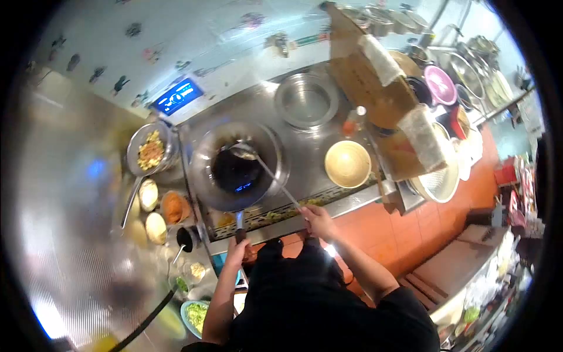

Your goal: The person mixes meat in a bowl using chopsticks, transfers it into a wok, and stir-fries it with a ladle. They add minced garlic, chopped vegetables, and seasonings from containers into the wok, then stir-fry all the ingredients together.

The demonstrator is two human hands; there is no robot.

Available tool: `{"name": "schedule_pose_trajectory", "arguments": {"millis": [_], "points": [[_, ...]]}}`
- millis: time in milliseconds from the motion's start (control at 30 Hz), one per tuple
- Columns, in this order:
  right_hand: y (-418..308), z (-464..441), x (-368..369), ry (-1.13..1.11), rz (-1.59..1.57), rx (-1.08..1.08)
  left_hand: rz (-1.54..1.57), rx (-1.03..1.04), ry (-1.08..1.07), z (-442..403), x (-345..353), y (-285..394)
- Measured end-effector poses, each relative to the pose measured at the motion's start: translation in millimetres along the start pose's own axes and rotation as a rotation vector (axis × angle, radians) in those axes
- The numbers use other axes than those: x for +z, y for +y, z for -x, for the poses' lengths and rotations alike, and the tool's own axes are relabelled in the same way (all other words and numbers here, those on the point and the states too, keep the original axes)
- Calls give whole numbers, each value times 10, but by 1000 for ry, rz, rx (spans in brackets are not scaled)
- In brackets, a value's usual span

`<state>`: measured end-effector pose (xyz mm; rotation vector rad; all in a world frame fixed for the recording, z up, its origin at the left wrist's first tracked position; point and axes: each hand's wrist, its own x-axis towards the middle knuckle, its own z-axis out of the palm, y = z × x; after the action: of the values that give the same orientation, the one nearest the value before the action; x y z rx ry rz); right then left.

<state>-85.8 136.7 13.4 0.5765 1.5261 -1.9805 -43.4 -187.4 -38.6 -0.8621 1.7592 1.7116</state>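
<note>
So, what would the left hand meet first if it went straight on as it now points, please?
The left hand would probably meet the wok at its near wall, beyond the handle; depth is unclear.

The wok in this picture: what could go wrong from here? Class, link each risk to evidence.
The left hand holds the wok by its handle; a sudden tilt might spill its dark, glossy contents.

The right hand has the ladle in the wok; a quick stir could splash.

Cardboard stands on the steel cooktop and might scorch if heat reached it; no flame is visible.
</note>
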Motion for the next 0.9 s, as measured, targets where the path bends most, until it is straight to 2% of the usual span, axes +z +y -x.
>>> {"name": "schedule_pose_trajectory", "arguments": {"millis": [133, 300, 433, 467, 500, 533, 567, 633, 667, 700, 800, 833, 867, 900], "points": [[-88, -13, 4, -26, -32, -2, 113, -57, -1, 355, 103, 35], [-103, 2, 93, 6, 31, 36, 113, -66, -188, 595, -31, -134], [21, -43, 255, 30, 93, -95, 37, -34, -281, 371, -279, -424], [-13, -60, 346, 32, 68, -30, 33, -27, -293, 339, -282, -382], [-67, -44, 427, 42, 48, 42, 36, -4, -206, 468, -231, -240], [-94, -39, 535, 10, 68, 61, -47, 25, -297, 333, -333, -363], [-95, -27, 579, 2, 71, 73, -77, 27, -300, 327, -365, -335], [140, -257, 485, -1, 210, 6, -235, 119, -185, 143, -444, -475], [183, -246, 600, 19, 308, -16, -206, 84, -224, 467, -525, -29], [249, -303, 684, 44, 419, -47, -179, 154, -220, 371, -564, -102], [397, -410, 877, 121, 596, -61, -14, 328, -117, 176, -852, -627], [421, -387, 891, 134, 608, -56, 12, 301, -176, -436, -1247, -1256], [439, -400, 925, 131, 600, -49, 76, 287, 33, 536, -682, -257], [336, -293, 978, 70, 565, -81, 319, 215, 199, 81, -814, -819]]}}
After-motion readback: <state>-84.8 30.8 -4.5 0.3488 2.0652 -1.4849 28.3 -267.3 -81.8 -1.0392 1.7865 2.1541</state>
